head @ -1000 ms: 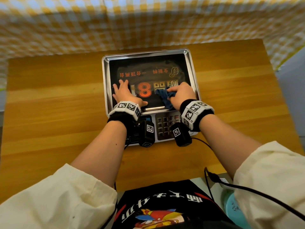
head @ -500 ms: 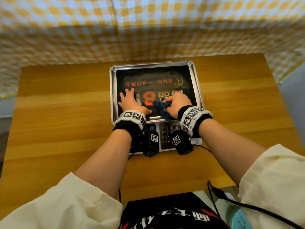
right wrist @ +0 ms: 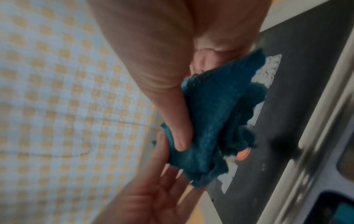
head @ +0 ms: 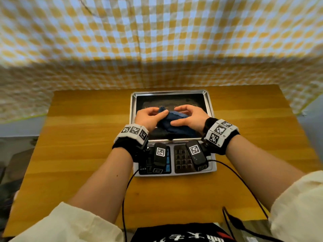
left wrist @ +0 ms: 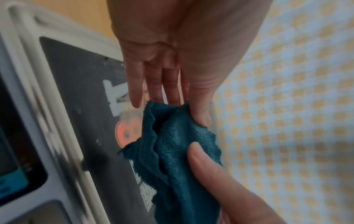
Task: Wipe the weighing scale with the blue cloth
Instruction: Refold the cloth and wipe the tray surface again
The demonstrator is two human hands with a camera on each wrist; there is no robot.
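Up off the platter since a moment ago: gone the flat left palm on the black decal, gone the right hand's rubbing stroke, cloth now lifted between both hands, and the view tipped up to take in more of the yellow-and-white checked backdrop [head: 157, 41].

From the head view: left hand [head: 148, 117] and right hand [head: 189, 117] meeting above the steel-rimmed weighing scale [head: 133, 109] on the honey-coloured wooden table [head: 78, 137]. Crumpled dark blue terry cloth [head: 173, 123] bunched between them, held just clear of the black platter, keypad and display panel nearer the body under the wrist cameras. Looks like a regrip or refold in mid-wipe, not a finish.

From the left wrist: left hand [left wrist: 172, 53] with thumb pinching a top corner of the blue cloth [left wrist: 178, 151], fingers [left wrist: 135, 91] extended behind the fabric. Right thumb pressing in from below. Weighing scale [left wrist: 23, 37] platter underneath, orange and white lettering partly showing.

From the right wrist: right hand [right wrist: 153, 68] with thumb clamped over the blue cloth [right wrist: 216, 115], curled fingers tucked behind it. Left hand [right wrist: 151, 200] coming in from below, fingers spread, tips at the lower edge. Weighing scale [right wrist: 287, 121] platter off to the side, blurred.

For a good job of this step: fold to a flat pad with a fresh face outward, no loose tails dragging. Back down with one hand bracing the frame, then overlapping strokes rim to rim, corners and the raised steel edge included, light pressure near the keypad.
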